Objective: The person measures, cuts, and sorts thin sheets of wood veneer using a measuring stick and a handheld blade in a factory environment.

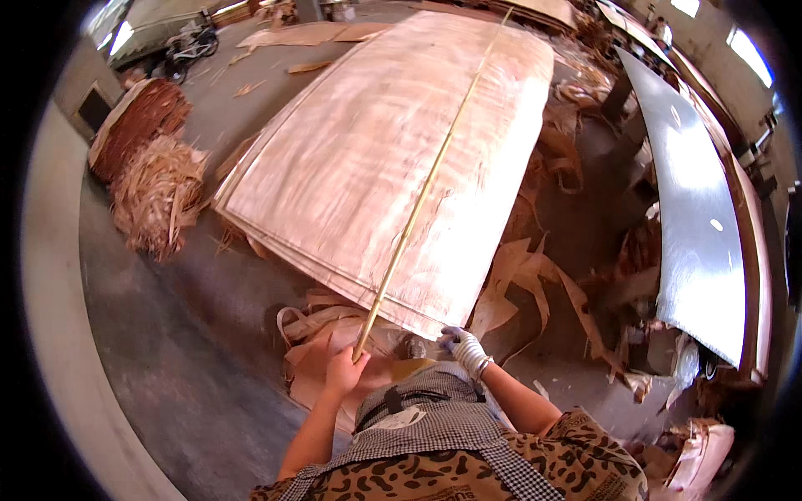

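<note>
Two hands work: my left hand (344,369) clenches the long stick's (422,196) near end, low centre; my gloved right hand (462,344) pinches the veneer sheet's (368,159) near edge.

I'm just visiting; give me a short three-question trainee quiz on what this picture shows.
1. True or false: the left hand grips the near end of the long stick lying across the veneer stack.
2. Multiple choice: the right hand is at
A. the stack's near edge
B. the metal table
C. the scrap pile
3. Fill in: the right hand wears a ______, the left is bare.

Key: 1 true; 2 A; 3 glove.
</note>
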A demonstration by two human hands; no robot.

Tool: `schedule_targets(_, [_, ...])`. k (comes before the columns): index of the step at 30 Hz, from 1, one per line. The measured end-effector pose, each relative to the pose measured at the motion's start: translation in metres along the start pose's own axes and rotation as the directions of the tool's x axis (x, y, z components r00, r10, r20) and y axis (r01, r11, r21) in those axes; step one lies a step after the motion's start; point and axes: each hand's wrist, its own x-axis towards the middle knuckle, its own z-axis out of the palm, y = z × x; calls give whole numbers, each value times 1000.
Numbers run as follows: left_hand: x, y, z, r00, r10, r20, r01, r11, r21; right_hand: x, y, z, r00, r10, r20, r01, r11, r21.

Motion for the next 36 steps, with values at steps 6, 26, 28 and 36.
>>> schedule_targets(6, [49,-45,-2,920,-248,305,270,962,-32,60,51,-23,972,-215,-101,167,921,-351])
schedule_targets(26, [245,-100,44,904,58,424,-207,927,313,63,98,50,567,582,-583,-326,809,490])
schedule_targets(28, [236,-90,42,827,-58,559,-106,961,256,79,125,35,505,612,-609,-430,790,437])
schedule_targets(36, [194,-94,31,514,-288,808,-41,933,358,167,251,-17,459,444,-769,-540,827,154])
